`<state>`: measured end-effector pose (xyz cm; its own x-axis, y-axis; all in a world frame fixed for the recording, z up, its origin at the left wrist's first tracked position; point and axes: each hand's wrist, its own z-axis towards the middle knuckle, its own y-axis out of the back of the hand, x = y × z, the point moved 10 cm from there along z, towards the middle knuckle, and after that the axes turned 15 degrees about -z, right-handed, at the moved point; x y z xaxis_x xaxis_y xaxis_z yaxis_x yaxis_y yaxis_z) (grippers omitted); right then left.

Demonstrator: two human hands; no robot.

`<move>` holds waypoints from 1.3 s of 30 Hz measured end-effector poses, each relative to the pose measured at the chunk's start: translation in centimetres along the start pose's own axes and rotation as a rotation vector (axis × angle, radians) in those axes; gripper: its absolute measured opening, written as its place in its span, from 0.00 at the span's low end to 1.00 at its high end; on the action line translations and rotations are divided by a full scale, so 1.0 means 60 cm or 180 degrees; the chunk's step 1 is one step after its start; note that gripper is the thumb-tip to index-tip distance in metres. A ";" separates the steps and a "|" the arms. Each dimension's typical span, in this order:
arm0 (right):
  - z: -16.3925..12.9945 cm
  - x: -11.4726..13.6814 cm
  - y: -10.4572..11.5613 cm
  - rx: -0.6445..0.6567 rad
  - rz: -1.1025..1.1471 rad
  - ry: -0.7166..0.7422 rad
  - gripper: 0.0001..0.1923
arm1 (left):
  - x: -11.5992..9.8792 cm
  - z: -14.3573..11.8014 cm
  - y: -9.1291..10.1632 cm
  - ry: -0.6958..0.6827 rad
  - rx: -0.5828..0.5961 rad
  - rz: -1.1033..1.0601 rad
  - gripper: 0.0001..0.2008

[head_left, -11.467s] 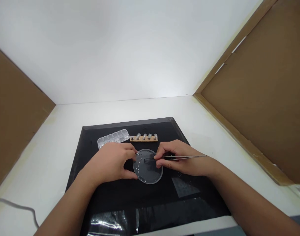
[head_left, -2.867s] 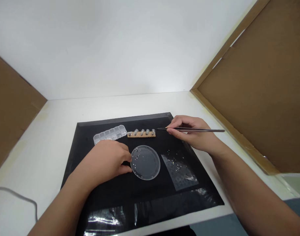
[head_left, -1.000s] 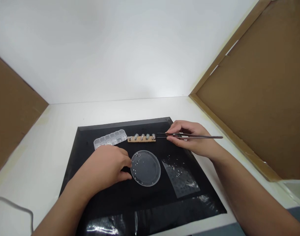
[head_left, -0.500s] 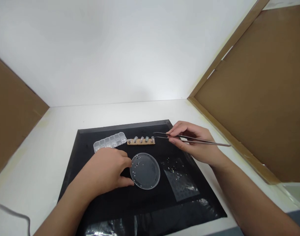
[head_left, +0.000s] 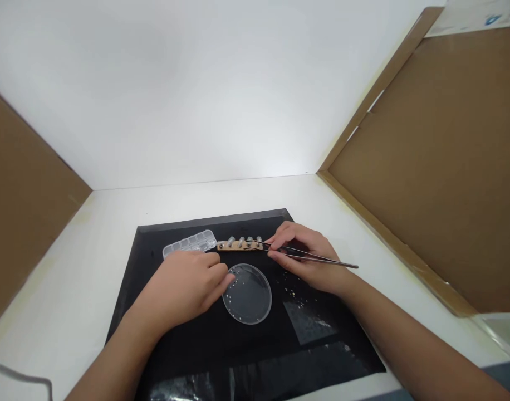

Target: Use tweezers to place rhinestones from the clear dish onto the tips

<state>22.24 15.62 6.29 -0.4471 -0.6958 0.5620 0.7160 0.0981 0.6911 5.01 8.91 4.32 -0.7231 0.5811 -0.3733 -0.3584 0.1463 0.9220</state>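
My right hand [head_left: 307,253] holds a pair of metal tweezers [head_left: 317,258], the two arms slightly apart. Their tips lie over the right part of a tan strip [head_left: 238,245] that carries several shiny false nail tips [head_left: 231,241]. My left hand [head_left: 192,284] is closed, thumb against the curled fingers, at the upper left rim of a clear round dish [head_left: 249,301]. Whatever the fingers may hold is hidden. Several tiny pale beads lie along the left side of the dish. Behind the left hand sits a clear compartment box [head_left: 196,242], partly covered by it.
Everything rests on a black mat [head_left: 188,345] on a white table. A clear plastic sheet [head_left: 309,323] with tiny loose beads [head_left: 294,292] lies right of the dish. Brown panels [head_left: 439,167] flank the table, and a grey cable [head_left: 21,376] lies at lower left.
My right hand has moved left and slightly down, bringing the tweezers' tips over the strip. My left thumb has lifted from the lower dish rim and closed against the fingers.
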 end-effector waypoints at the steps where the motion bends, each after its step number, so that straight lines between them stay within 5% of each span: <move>1: 0.000 -0.002 0.001 -0.0026 -0.0004 -0.0031 0.03 | -0.002 0.000 0.003 -0.0028 -0.0048 0.0027 0.22; 25: -0.010 0.021 -0.044 0.1060 0.0023 -0.0066 0.06 | 0.002 0.004 -0.007 0.0076 0.0019 0.0038 0.11; 39: -0.010 0.022 -0.065 0.1102 -0.0024 0.0092 0.03 | 0.014 0.002 -0.026 0.0244 0.0321 -0.0025 0.08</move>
<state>19.18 13.88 4.08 -0.4328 -0.7168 0.5467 0.4862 0.3251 0.8111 5.03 9.23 2.56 -0.7649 0.5172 -0.3839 -0.3059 0.2327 0.9232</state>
